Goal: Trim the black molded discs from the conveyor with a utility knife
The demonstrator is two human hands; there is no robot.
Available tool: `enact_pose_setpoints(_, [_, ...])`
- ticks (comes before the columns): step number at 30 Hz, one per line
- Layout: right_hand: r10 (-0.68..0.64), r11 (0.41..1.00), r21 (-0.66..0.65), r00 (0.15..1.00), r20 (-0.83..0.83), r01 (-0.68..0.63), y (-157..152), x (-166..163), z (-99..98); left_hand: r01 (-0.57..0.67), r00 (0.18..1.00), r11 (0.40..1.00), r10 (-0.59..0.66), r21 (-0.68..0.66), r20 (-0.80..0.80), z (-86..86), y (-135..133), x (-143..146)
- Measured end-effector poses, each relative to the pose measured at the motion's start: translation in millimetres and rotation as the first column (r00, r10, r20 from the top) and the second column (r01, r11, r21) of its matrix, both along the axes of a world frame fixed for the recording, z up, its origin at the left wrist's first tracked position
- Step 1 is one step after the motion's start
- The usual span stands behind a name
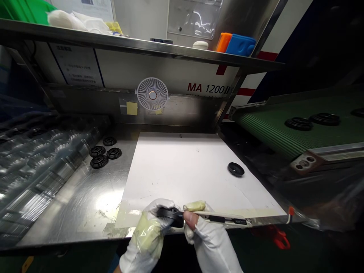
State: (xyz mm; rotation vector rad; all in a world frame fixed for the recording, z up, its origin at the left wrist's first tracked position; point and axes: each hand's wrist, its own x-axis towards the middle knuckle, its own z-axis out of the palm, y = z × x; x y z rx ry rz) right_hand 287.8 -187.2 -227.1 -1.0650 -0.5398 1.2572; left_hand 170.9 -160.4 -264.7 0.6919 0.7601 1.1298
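Note:
Both hands wear white gloves at the near edge of the steel bench. My left hand point(149, 231), with yellowish tape over the glove, is closed on a black round part point(168, 214). My right hand point(209, 237) pinches a thin utility knife point(227, 218) whose tip meets that part. Another black disc point(236, 169) lies on the white sheet point(184, 170), to the right. Several ribbed black discs point(104, 152) sit in a group on the steel surface at the left.
Clear plastic trays point(34, 159) are stacked at the left. A green conveyor belt point(284, 132) at the right carries more black discs point(298, 123). A small white fan point(152, 93) hangs on the back wall under a shelf point(142, 45). A red-handled tool point(277, 235) hangs below the bench edge.

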Motion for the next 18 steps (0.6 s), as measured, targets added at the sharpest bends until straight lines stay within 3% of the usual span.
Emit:
enact_pose_setpoints(4, [0.051,0.999,-0.017,0.999,0.013,-0.051,-2,2,0.5,0.018,1.000,1.000,-0.018,0.002,-0.002,-6.7,1,-2])
enact_pose_setpoints(8, [0.201,0.979,0.011,0.978,0.048,-0.201,-2,12,4.5,0.071,0.995,0.997,-0.071,0.001,-0.066,-11.6,3,-5])
enact_pose_setpoints(11, [0.289,0.956,0.032,0.955,0.062,-0.291,4,20,8.6,0.172,0.981,0.983,-0.166,0.063,-0.098,-4.0,5,-8])
enact_pose_setpoints(15, [0.356,0.933,0.020,0.931,0.085,-0.359,11,24,13.7,0.351,0.931,0.921,-0.325,0.170,-0.166,12.6,8,-10])
enact_pose_setpoints(18, [0.388,0.919,0.039,0.916,0.100,-0.393,13,26,15.3,0.349,0.930,0.919,-0.315,0.183,-0.191,14.8,6,-8])
